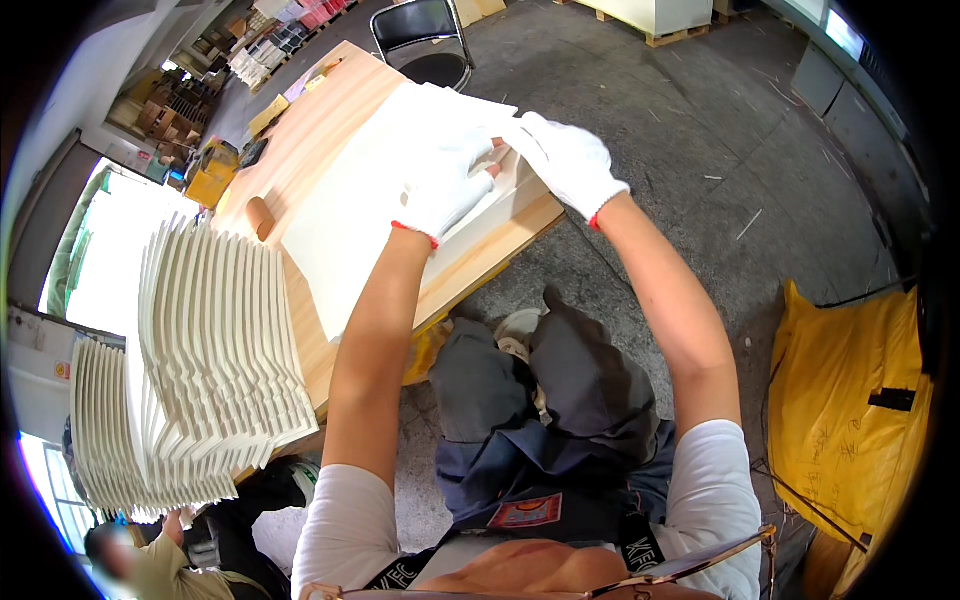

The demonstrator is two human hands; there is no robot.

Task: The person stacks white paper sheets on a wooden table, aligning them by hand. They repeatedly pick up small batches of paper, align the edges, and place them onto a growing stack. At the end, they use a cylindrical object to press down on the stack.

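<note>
A large white sheet of paper or thin card (pixel 345 215) lies on the light wooden table (pixel 540 212). Over it, my left hand (pixel 445 185), in a white glove with a red cuff, rests with its fingers stretched out; bare thumb and fingertip show through the glove. My right hand (pixel 572 165), gloved alike, is closed at the sheet's right edge, where the material is lifted and bent. The right fingertips are partly hidden by the glove and the sheet.
Tall stacks of folded white card pieces (pixel 215 350) stand at the table's left end. A brown cylinder (pixel 259 218) and a yellow box (pixel 212 172) are beyond. A black chair (pixel 425 45) stands at the far side. Yellow sacking (pixel 845 430) is at right; another person (pixel 165 565) is lower left.
</note>
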